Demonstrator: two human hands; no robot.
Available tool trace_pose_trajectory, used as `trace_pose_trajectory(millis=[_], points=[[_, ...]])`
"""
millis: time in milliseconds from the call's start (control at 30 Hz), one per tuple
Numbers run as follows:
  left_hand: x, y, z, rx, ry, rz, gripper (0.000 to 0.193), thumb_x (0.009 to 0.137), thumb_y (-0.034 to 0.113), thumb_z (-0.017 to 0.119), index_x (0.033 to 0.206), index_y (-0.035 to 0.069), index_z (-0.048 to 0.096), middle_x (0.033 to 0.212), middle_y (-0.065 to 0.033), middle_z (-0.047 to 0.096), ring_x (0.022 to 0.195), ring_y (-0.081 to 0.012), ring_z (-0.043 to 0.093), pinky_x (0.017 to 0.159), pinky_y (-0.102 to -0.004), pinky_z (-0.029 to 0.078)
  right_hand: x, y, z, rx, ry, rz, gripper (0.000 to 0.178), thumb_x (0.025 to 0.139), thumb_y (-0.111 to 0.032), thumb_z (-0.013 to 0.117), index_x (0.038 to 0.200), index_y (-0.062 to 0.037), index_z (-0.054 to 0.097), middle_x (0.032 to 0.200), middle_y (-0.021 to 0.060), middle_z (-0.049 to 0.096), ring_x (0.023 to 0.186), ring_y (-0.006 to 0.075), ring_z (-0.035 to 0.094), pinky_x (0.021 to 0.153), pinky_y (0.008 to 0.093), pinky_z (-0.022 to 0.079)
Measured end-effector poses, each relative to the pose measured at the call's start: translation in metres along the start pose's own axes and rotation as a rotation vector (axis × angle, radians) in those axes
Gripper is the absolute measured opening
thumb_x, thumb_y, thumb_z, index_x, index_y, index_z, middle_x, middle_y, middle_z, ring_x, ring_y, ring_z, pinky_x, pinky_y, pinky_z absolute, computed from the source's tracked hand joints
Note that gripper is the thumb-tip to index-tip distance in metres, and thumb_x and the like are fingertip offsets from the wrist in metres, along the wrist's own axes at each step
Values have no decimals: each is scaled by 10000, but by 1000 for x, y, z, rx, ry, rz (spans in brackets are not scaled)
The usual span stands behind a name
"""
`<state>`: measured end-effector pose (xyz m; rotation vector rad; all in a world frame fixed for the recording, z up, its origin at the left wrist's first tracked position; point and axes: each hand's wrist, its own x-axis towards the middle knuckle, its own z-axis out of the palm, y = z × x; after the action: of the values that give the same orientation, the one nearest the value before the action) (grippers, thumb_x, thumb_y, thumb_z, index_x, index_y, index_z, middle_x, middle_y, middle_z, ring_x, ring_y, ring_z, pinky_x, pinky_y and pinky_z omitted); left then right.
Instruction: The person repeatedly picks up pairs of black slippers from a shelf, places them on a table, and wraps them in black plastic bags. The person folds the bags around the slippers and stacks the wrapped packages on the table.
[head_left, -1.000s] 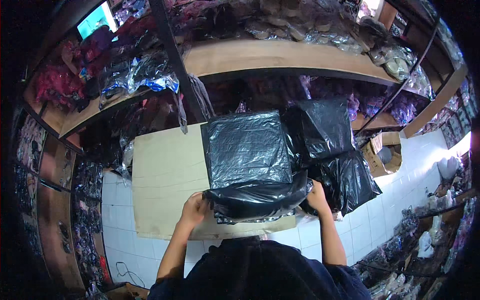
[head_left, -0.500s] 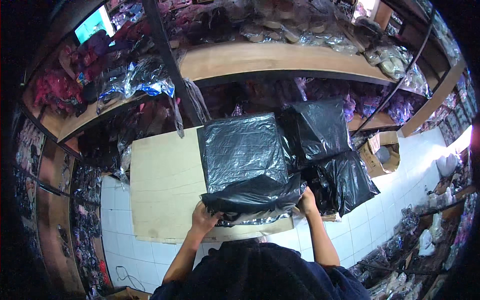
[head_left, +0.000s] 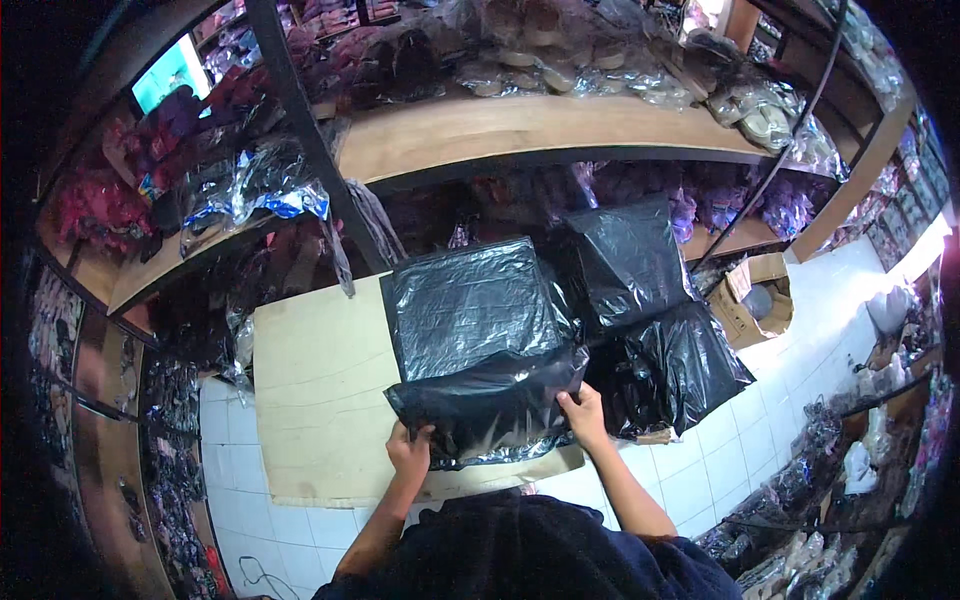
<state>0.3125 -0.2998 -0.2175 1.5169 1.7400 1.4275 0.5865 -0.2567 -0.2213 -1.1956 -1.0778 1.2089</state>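
Note:
A black plastic bag (head_left: 490, 415) is held by its two near corners in front of me. My left hand (head_left: 408, 450) pinches its left edge, and my right hand (head_left: 583, 412) grips the right edge with the thumb on top. Beyond it lies a flat, square stack of black plastic bags (head_left: 475, 305), glossy and wrinkled; the held bag overlaps its near side. Both rest on a pale board (head_left: 325, 390). Whatever the bag holds, if anything, is hidden.
More black plastic bundles (head_left: 635, 265) lie to the right, beside an open cardboard box (head_left: 757, 305) on the white tiled floor (head_left: 720, 440). A wooden shelf (head_left: 560, 125) with plastic-wrapped shoes spans the far side, with a dark post (head_left: 315, 140). Stocked shelves flank both sides.
Both hands have come closer together, with the right hand moving left. The held bag has spread flatter and now hangs toward me. The whole view has shifted slightly.

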Motion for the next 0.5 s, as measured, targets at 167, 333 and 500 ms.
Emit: trace_pose_trajectory(millis=[167, 333, 500], points=[[8, -8, 22, -105, 171, -64, 296, 807, 268, 555, 842, -26, 570, 743, -85, 606, 685, -142, 549, 617, -274, 429, 4, 2, 33, -52, 303, -75, 205, 781, -179, 588, 849, 14, 584, 781, 39, 578, 710, 103, 496, 678, 245, 402], [35, 22, 19, -115, 228, -93, 301, 833, 246, 519, 746, -40, 559, 624, -23, 537, 585, -81, 456, 544, -245, 386, 19, 5, 42, -279, 391, -265, 242, 819, -215, 542, 845, 24, 570, 744, 24, 564, 698, 108, 480, 666, 246, 391], [54, 35, 10, -313, 183, -41, 318, 856, 227, 492, 663, -26, 506, 601, 32, 449, 569, -50, 366, 498, -213, 323, 10, -27, 41, -99, 290, -141, 280, 812, -270, 542, 789, 7, 576, 682, 62, 534, 694, 153, 485, 679, 272, 372]])
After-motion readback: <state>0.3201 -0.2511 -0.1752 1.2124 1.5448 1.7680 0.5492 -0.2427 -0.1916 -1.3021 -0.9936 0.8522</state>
